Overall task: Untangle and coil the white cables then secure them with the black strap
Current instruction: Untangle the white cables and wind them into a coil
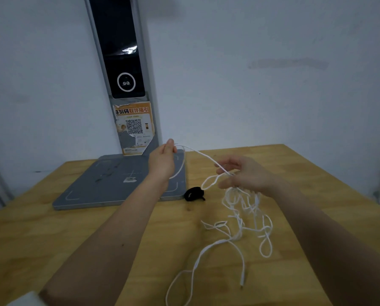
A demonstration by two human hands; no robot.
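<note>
Head view: white cables (pixel 220 241) lie tangled on the wooden surface (pixel 52 228), well in from its far edge. Left hand (pixel 162 161) pinches one strand, fingers tight together. Right hand (pixel 245 175) curls its fingers round another. Black strap (pixel 194 193) lies near.

A light wooden table (pixel 96 228) with a pale, knotted grain stands against a plain white wall (pixel 251 96) in dim, bluish indoor light. At the table's far left sits a flat grey base plate (pixel 109 184) marked with white corner lines and a small label, from which a grey upright column (pixel 150 62) rises against the wall. The column carries a glossy black screen panel (pixel 118 40) showing a white ring icon (pixel 126 82), and below it a torn orange sticker (pixel 135 127) with Chinese characters and a QR code. A faint grey smudge (pixel 288 64) marks the wall to the right.
</note>
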